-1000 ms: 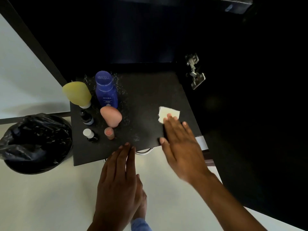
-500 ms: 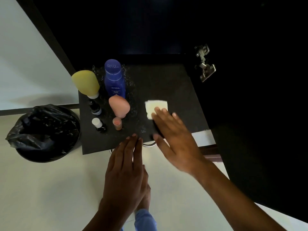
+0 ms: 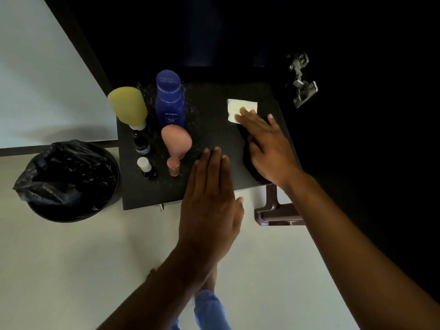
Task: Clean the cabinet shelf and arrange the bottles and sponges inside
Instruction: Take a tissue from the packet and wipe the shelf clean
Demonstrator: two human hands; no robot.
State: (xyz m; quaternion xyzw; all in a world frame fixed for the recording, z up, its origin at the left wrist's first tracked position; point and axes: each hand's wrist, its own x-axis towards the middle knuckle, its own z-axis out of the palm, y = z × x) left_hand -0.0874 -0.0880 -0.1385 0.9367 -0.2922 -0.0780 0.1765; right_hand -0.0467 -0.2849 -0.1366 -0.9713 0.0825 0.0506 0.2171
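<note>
While pressed flat under straight right hand (image 3: 269, 148) fingertips: white cloth (image 3: 240, 108), right side of black shelf (image 3: 214, 115). Left hand (image 3: 209, 201): flat, fingers together, over shelf front edge. Shelf left side: blue bottle (image 3: 169, 101), yellow sponge (image 3: 128, 106), pink sponge (image 3: 176, 140).

A black shelf (image 3: 214, 108) carried a blue lotion bottle (image 3: 169, 101) at far left, with a yellow sponge (image 3: 127, 106) just left of it, a pink sponge (image 3: 176, 140) nearer, three small bottles (image 3: 142, 144) near left, and a white cloth (image 3: 240, 107) at far right.
</note>
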